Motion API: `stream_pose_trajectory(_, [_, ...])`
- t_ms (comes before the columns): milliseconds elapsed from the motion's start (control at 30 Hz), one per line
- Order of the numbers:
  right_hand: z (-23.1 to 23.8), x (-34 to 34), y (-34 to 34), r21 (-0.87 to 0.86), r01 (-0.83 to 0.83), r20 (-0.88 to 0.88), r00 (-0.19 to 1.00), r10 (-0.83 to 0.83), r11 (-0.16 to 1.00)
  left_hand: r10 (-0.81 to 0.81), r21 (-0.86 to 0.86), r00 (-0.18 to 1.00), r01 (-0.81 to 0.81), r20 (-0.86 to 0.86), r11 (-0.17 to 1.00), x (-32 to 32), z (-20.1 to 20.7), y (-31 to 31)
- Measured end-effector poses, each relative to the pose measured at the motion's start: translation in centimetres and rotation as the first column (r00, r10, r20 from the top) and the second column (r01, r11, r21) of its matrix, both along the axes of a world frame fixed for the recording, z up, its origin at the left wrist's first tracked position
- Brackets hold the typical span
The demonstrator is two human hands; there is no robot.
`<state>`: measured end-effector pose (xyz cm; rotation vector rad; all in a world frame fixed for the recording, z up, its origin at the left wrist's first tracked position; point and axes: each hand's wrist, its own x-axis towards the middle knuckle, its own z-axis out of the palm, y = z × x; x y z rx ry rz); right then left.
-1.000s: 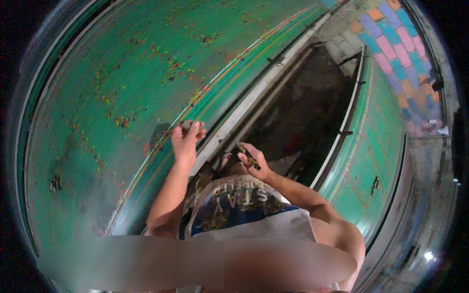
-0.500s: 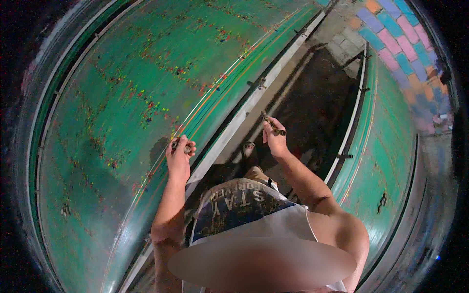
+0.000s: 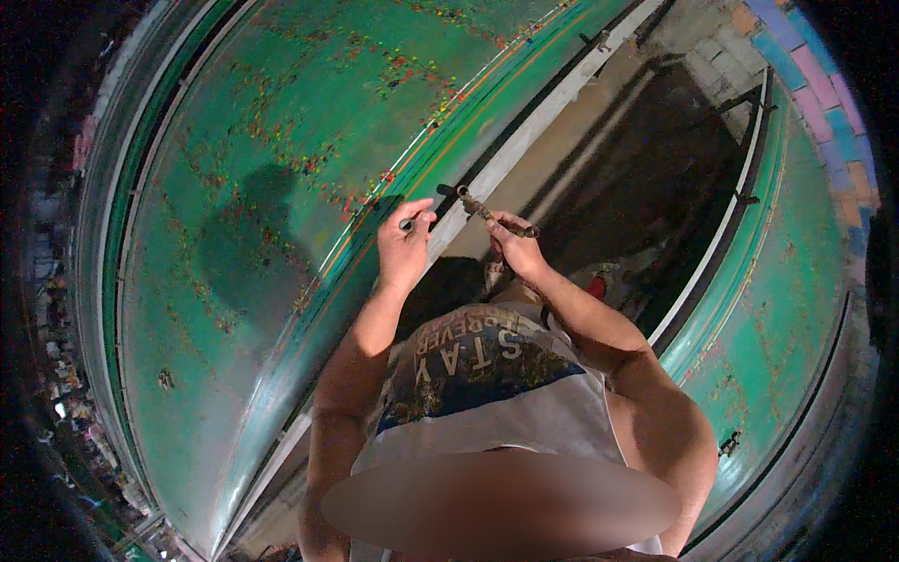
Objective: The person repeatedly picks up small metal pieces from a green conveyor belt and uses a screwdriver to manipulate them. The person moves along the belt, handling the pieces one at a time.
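Colour-flecked green panel (image 3: 215,159) left of left fingers. Right hand (image 3: 515,245) pinches stained tool (image 3: 478,209), ring end past fingertips, by pale rail (image 3: 532,132). Left hand (image 3: 403,251) fingers curl round small grey piece (image 3: 405,225), kind unclear. Best keep pinch firm, tool steady.

L hand (image 3: 403,248) w/ piece (image 3: 405,225) nr L table (image 3: 215,375); R hand (image 3: 518,247) w/ rod (image 3: 479,209) over gap (image 3: 618,169) btwn that & R table (image 3: 805,262).

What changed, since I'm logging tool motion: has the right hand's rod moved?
Yes: the rod moved left toward the pale rail; its tip, earlier apart, now overlaps it in view.
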<state>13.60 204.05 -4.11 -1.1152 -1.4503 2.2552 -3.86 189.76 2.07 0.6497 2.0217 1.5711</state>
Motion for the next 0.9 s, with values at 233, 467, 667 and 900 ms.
stream_pose_trajectory(233, [-0.2,0.2,1.6,-0.657,-0.071,-0.220,0.970,-0.101,0.750,-0.211,-0.309,0.875,0.075,-0.436,0.948,-0.8,0.8,4.4])
stream_pose_trajectory(467, [-3.1,-0.4,2.4,0.389,-0.132,-0.109,0.976,0.187,0.912,-0.410,-0.426,0.814,0.226,-0.411,0.876,-1.2,-0.1,6.7])
stream_pose_trajectory(667, [-3.2,1.0,5.3,0.876,-0.422,0.472,0.850,0.233,-0.233,-0.362,-0.338,0.832,0.227,-0.420,0.913,-1.2,-1.0,6.5])
stream_pose_trajectory(900, [0.3,2.7,6.5,0.897,-0.429,0.437,0.832,0.341,-0.104,-0.309,-0.149,0.900,0.275,-0.309,0.950,-1.6,-1.1,6.3])
